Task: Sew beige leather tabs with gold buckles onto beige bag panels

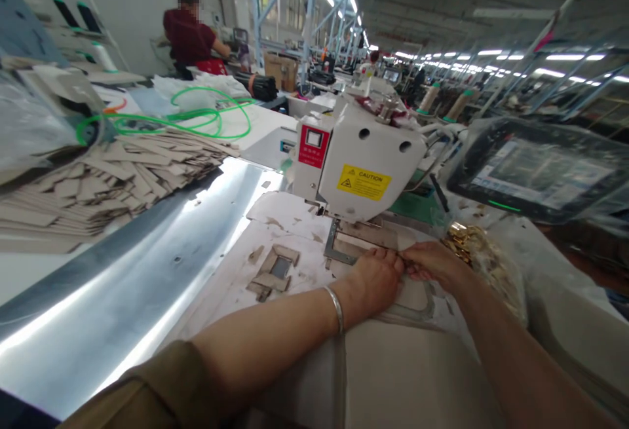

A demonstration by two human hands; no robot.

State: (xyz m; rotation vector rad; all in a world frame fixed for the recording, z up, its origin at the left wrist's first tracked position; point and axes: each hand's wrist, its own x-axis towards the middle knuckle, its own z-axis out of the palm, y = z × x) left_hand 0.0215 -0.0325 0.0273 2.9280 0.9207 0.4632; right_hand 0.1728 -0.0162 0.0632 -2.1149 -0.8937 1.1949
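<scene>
Just in front of the sewing machine head [368, 160], my two hands meet over a flat beige panel [415, 295]. My left hand [376, 278], with a silver bangle at the wrist, has its fingers curled down at the panel's far part. Close against it, my right hand [427, 262] is closed in a pinch; what lies between its fingertips is hidden. A grey metal clamp frame [339, 255] sits under the needle area, left of my fingers. Nearer to me lies a large beige sheet [407, 376].
Loose beige strips [118, 173] are heaped at left beside a shiny metal plate [206, 232]. A small cardboard template [275, 268] lies left of my hands. At right are a bag of gold-coloured hardware [466, 245] and a control screen [535, 167]. A co-worker [191, 33] sits farther back.
</scene>
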